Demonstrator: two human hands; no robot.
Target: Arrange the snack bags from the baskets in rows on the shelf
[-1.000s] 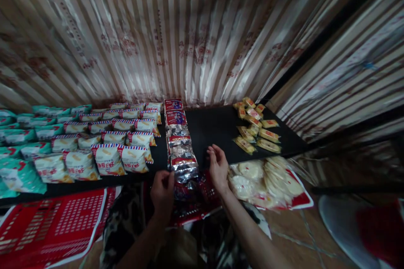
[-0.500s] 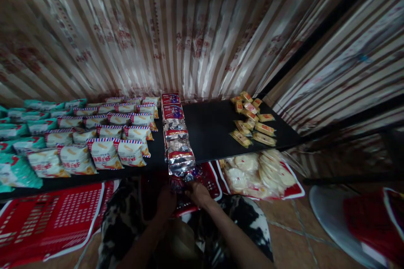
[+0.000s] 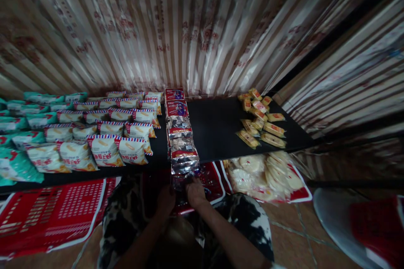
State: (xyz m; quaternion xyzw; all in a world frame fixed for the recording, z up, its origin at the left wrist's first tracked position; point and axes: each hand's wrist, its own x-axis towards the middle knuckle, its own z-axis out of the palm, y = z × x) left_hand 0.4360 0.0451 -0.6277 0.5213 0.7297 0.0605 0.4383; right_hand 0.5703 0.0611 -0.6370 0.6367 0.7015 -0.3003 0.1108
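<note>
Both my hands are low in front of the shelf's edge, over a red basket [image 3: 219,180] between my knees. My left hand [image 3: 166,201] is closed at the near left side of a dark, shiny snack packet [image 3: 179,182]. Curled over the packet's right side is my right hand [image 3: 195,193]. Shadow hides some of the fingertips. Just beyond, a row of red and silver foil packets [image 3: 183,149] runs from the shelf's front edge to the back, the nearest overhanging the edge. More shiny packets lie dimly in the basket.
White snack bags [image 3: 104,151] and teal bags [image 3: 20,168] stand in rows on the black shelf [image 3: 214,130]. Small yellow packs [image 3: 259,113] lie at its right. Below are a red crate [image 3: 59,214], bagged pale round wafers [image 3: 252,172] and a grey basin [image 3: 331,218].
The view has shifted slightly, so the shelf goods sit a little further right. My right hand has closed in further over the packet; my left hand stays nearly in place.
</note>
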